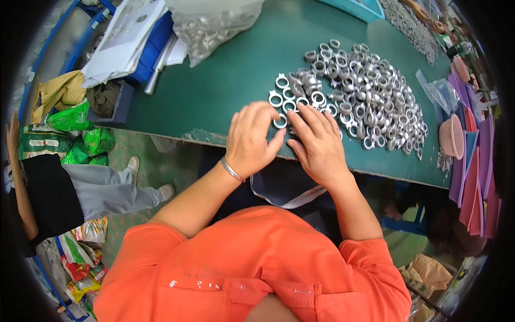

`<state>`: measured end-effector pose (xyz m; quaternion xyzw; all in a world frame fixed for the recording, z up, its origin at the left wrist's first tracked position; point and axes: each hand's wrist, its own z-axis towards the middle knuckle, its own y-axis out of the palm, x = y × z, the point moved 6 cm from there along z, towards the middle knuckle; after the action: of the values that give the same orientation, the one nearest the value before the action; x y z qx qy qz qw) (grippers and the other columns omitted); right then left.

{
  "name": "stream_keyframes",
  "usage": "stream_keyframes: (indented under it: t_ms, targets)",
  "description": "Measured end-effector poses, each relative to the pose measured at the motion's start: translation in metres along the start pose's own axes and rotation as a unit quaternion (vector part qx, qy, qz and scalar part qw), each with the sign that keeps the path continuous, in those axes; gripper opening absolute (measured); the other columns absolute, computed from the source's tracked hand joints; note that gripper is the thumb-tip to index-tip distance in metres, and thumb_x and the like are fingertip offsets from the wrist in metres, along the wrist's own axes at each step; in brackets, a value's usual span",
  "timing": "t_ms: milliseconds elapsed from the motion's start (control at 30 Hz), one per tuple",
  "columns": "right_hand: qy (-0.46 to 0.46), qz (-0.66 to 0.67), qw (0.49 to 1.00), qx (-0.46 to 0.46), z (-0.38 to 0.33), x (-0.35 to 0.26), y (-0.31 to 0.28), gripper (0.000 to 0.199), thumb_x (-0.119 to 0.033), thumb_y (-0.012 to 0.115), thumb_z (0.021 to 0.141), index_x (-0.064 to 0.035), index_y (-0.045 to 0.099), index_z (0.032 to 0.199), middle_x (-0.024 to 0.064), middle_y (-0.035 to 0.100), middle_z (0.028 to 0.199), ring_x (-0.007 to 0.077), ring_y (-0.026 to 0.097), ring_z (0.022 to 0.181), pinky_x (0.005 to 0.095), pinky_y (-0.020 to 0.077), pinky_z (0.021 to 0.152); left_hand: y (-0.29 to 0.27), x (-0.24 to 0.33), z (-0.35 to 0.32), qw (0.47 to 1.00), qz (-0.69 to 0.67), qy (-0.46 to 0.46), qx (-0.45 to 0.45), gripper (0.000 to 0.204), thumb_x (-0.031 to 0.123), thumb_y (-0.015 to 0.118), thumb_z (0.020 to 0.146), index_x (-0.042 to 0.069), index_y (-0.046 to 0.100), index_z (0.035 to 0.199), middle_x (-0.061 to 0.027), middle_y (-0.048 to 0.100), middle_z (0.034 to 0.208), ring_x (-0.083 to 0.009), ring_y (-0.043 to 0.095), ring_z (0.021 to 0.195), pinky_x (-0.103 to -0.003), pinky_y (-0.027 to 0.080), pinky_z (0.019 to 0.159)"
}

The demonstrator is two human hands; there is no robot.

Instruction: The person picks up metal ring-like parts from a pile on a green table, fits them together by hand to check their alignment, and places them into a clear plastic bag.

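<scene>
Both hands are working at the near edge of a green table (214, 91), side by side and almost touching. The left hand (250, 140) is curling inward, thumb and forefinger closing together on a small metal ring (280, 121) at the table edge; the pinch looks clamped on it, though the fingertips are partly hiding the contact, so this is probably a hold rather than a mere touch. A thin bracelet (232, 169) is sitting on that wrist. The right hand (318, 144) is lying flat with fingers spread apart and stretched forward, pressing down on rings at the near side of the heap; it is gripping nothing that can be seen. Just ahead of the fingers, a big pile of metal rings (365, 91) is spreading across the table toward the right, with a few single rings lying loose at its left fringe. Farther back, a clear plastic bag (212, 24) of similar metal parts is resting on the table, near stacked papers (123, 40) on blue bins at the left. Pink and purple trays (472, 161) are standing along the right edge. The person is wearing an orange shirt (252, 268). At left, on the floor, another person's legs in grey trousers (107, 190) are stretching out beside green sacks (80, 134).
</scene>
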<state>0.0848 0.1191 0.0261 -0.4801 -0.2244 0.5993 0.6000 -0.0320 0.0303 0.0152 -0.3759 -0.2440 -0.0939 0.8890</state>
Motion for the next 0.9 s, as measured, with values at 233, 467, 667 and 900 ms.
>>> stream_keyframes:
  t_ms: [233, 467, 667, 900]
  targets:
    - [0.032, 0.080, 0.993, 0.078, -0.026, 0.015, -0.009, 0.044, -0.005, 0.074, 0.076, -0.0032, 0.062, 0.118, 0.0161, 0.057, 0.124, 0.0356, 0.055, 0.112, 0.0429, 0.0450, 0.094, 0.002, 0.004, 0.003, 0.997, 0.025, 0.013, -0.076, 0.046, 0.020, 0.079, 0.070, 0.008, 0.062, 0.110, -0.0093, 0.060, 0.119, -0.0307, 0.057, 0.106, -0.040, 0.043, 0.089]
    - [0.146, 0.061, 0.967, 0.202, -0.066, 0.048, -0.041, 0.023, 0.000, 0.071, 0.080, -0.0019, 0.065, 0.102, 0.0131, 0.063, 0.105, 0.0296, 0.058, 0.097, 0.0362, 0.0460, 0.086, 0.000, -0.001, 0.000, 0.991, -0.114, -0.008, -0.066, 0.035, -0.001, 0.075, 0.072, 0.004, 0.065, 0.105, -0.0105, 0.064, 0.106, -0.0259, 0.064, 0.089, -0.035, 0.052, 0.080]
    - [0.141, 0.068, 0.979, 0.128, -0.075, 0.040, -0.034, 0.026, -0.002, 0.071, 0.079, -0.0029, 0.066, 0.105, 0.0124, 0.062, 0.109, 0.0299, 0.057, 0.102, 0.0363, 0.0455, 0.087, -0.006, 0.009, 0.000, 0.990, -0.115, 0.073, -0.033, 0.027, -0.004, 0.073, 0.075, 0.002, 0.066, 0.100, -0.0113, 0.065, 0.103, -0.0205, 0.067, 0.086, -0.029, 0.053, 0.074]
    - [0.157, 0.048, 0.982, 0.097, -0.066, 0.045, -0.034, 0.022, -0.003, 0.075, 0.076, -0.0035, 0.067, 0.097, 0.0101, 0.061, 0.105, 0.0297, 0.057, 0.098, 0.0371, 0.0458, 0.084, -0.008, 0.027, -0.042, 0.977, -0.203, 0.058, -0.002, 0.018, -0.006, 0.071, 0.075, 0.000, 0.067, 0.092, -0.0111, 0.065, 0.087, -0.0190, 0.061, 0.069, -0.027, 0.050, 0.062]
